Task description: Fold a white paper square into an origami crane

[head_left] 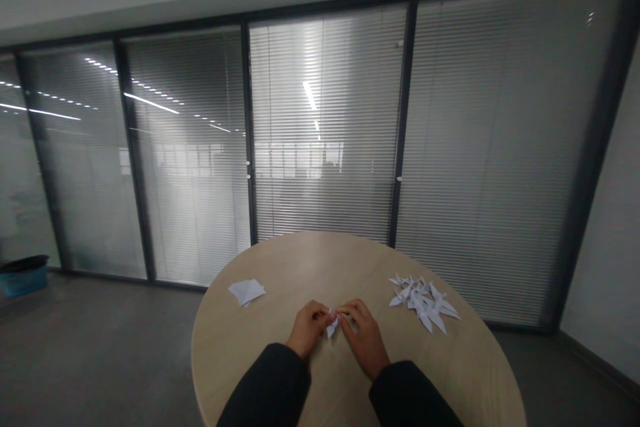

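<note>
Between my two hands is a small folded white paper piece [332, 329], held just over the round table. My left hand [307, 328] pinches it from the left with thumb and forefinger. From the right, my right hand [364, 333] grips it with the fingertips. Its exact shape is partly covered by my fingers. To the right lies a heap of folded white paper cranes [423, 300] with pointed wings and tails. A small stack of white paper sheets [247, 291] rests on the left, beyond my left hand.
The round wooden table [320, 257] has a curved edge on both sides. Behind it runs a glass partition with blinds [325, 200] and dark frames. On the grey floor at far left stands a blue bin [24, 280] with a black liner.
</note>
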`<state>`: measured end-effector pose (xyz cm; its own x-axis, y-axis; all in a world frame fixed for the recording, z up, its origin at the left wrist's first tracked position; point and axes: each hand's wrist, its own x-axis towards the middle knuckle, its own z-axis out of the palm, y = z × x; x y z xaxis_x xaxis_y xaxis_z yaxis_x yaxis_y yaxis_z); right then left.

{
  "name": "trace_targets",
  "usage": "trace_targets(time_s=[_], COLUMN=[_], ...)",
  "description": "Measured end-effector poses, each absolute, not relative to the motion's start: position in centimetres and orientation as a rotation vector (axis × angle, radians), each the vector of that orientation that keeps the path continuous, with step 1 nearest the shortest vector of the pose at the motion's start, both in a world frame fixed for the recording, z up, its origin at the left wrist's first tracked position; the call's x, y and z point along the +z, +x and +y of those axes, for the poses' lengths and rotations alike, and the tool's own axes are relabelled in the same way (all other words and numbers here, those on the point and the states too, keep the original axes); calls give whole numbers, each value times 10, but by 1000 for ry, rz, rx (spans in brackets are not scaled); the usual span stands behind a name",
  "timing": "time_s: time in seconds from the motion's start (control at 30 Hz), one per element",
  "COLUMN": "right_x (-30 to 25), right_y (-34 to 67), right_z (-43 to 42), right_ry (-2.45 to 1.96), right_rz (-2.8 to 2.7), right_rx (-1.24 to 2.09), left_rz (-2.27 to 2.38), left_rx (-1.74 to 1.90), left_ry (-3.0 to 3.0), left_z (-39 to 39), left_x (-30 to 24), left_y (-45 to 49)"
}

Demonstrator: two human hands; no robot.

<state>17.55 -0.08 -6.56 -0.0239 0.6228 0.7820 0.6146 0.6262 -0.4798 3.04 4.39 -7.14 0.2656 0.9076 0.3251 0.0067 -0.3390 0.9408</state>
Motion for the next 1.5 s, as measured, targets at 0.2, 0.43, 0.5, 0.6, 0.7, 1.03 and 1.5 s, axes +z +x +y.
trace_targets(time_s=[0.2,0.43,0.5,0.6,0.7,1.03,1.5], right_x=[-68,-67,-67,-66,-65,-62,-65], right_y=[177,179,179,179,178,175,176], right_z=[-2,-1,-1,-1,-1,-5,-3], right_ry=[-1049,-1029,-1035,-1045,-1041,-1099,-1078], right_rz=[-1742,-1766,-1770,-1756,-1743,-1794,-1769], right_rx=[-136,-226,-252,-299,-329,-194,-92], left_rz=[879,802,784,786,783,822,858], left_rx=[1216,1151,1134,1137,1145,1208,1245], left_ry=[1607,1510,1484,1455,1454,1460,1569], left_z=[42,44,44,43,42,42,43], left_x=[-69,-71,-71,-70,-68,-66,-66], left_y=[31,31,31,31,30,30,30])
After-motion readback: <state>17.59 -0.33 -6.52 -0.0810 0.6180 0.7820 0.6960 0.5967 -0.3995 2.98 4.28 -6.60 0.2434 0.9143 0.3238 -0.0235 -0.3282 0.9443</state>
